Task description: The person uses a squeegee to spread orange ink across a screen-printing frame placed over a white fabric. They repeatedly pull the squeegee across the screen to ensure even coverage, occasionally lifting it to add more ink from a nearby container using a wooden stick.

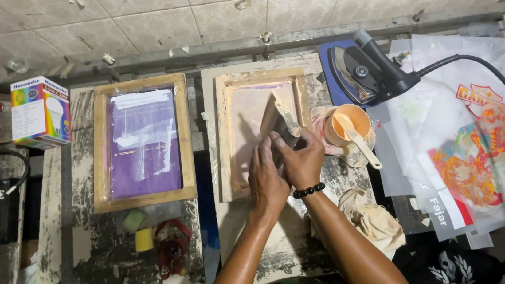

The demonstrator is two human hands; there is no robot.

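Note:
Both hands grip one wooden squeegee (277, 116) over a wood-framed printing screen (225, 138) with a pale pinkish mesh. My left hand (266, 174) wraps the squeegee's lower handle. My right hand (302, 157), with a black bead bracelet on its wrist, clasps it from the right. The squeegee leans tilted, with its blade on the mesh near the screen's middle.
A second framed screen (184, 136) with purple mesh lies to the left, beside a light bulb box (40, 112). An orange cup (352, 123) with a spatula stands right of my hands. Behind it rests an iron (357, 71); printed transparent sheets (475, 151) and rags (371, 217) lie at right.

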